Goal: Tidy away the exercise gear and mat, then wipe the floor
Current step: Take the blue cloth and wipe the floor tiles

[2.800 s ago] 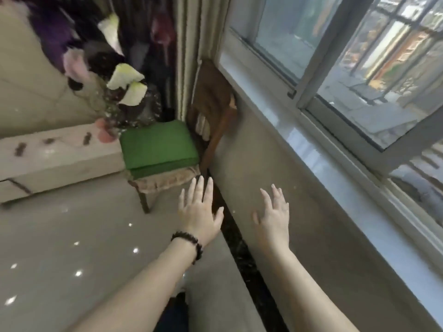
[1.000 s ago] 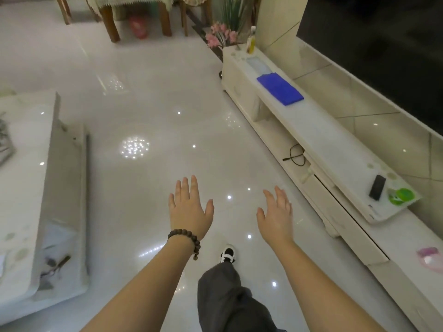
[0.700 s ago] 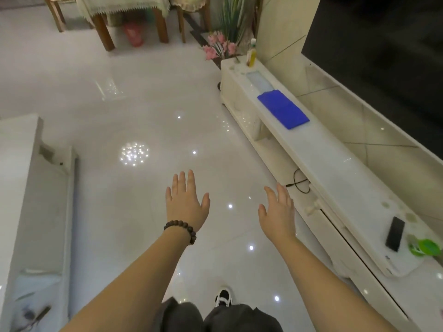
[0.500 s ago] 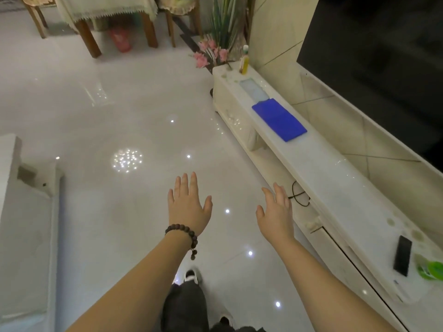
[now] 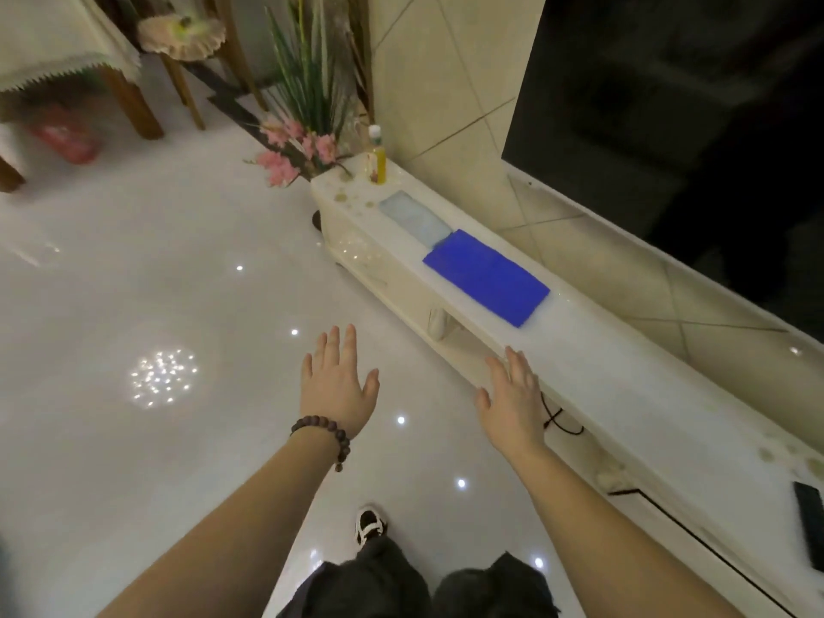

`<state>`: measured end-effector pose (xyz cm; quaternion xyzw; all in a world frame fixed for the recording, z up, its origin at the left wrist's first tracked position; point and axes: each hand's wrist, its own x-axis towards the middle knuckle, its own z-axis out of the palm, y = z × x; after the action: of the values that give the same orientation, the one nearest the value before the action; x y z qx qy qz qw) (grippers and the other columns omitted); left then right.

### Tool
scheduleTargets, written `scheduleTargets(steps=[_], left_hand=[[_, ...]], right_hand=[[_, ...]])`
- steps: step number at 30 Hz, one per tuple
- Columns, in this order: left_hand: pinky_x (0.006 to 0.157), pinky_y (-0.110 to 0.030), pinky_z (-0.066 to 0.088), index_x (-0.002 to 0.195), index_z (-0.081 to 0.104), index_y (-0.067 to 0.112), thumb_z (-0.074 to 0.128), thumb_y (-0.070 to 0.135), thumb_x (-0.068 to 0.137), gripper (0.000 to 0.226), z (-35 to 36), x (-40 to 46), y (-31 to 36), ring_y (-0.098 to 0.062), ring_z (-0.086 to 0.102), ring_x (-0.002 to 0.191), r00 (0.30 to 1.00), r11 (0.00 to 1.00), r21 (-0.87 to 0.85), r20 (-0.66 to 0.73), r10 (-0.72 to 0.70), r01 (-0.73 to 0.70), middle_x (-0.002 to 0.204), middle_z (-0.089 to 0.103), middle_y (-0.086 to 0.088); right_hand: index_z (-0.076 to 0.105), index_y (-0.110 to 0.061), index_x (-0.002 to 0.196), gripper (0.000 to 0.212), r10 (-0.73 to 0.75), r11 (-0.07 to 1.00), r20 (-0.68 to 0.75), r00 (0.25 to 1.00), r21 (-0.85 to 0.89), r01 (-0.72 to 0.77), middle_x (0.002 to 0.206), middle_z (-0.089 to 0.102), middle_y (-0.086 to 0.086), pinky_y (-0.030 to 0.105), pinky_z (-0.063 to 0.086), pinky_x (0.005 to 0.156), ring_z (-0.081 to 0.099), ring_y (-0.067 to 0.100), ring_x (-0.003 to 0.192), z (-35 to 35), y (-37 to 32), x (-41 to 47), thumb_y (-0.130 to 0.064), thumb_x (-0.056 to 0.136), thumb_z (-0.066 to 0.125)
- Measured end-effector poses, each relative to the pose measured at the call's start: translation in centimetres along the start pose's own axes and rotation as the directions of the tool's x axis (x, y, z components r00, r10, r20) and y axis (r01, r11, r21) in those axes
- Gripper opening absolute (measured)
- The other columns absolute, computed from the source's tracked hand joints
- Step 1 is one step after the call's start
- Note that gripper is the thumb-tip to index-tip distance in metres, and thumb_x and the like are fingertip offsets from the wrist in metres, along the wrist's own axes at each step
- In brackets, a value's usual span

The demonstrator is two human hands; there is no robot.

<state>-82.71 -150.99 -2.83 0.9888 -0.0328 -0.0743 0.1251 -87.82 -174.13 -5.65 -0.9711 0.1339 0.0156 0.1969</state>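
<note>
Both hands were held out in front of the person, palms down, fingers straight and slightly spread, holding nothing: the left hand, a bead bracelet at its wrist, hovered over the floor, and the right hand hung just beside the front edge of the long white TV stand.

The likely wiping thing, one blue cloth, lay flat on that stand, ahead of the right hand and apart from it. It looked thin, soft and light, so I judged it would flop when lifted; pinching the near corner or bunching its middle would serve.

I counted one blue cloth, one pale sheet touching its far end, one bottle and one dark remote. No mat or exercise gear was in sight.
</note>
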Motion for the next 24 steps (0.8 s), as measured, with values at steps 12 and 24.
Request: scheduleTargets(steps=[12, 24], left_hand=[[0.120, -0.043, 0.009, 0.153, -0.001, 0.017, 0.033, 0.045, 0.099, 0.070, 1.3, 22.3, 4.1, -0.024, 0.002, 0.148, 0.946, 0.953, 0.045, 0.142, 0.291, -0.300, 0.161, 0.005, -0.007], [0.120, -0.042, 0.009, 0.153, 0.000, 0.017, 0.032, 0.044, 0.099, 0.069, 10.6, 44.6, 8.7, -0.023, 0.000, 0.148, 0.781, 0.794, 0.221, 0.452, 0.432, -0.567, 0.161, 0.003, -0.007]], right_hand=[[0.035, -0.019, 0.145, 0.050, 0.281, 0.960, -0.045, 0.959, 0.033, -0.280, 0.158, 0.018, 0.010, 0.044, 0.017, 0.119, 0.010, 0.024, 0.147, 3.6, -0.9, 14.8, -0.023, 0.097, 0.049], [0.036, -0.016, 0.144, 0.051, 0.636, 0.757, 0.015, 0.772, 0.186, -0.627, 0.156, 0.023, 0.010, 0.043, 0.027, 0.116, 0.016, 0.026, 0.146, 12.6, 6.9, 32.5, -0.027, 0.097, 0.051]])
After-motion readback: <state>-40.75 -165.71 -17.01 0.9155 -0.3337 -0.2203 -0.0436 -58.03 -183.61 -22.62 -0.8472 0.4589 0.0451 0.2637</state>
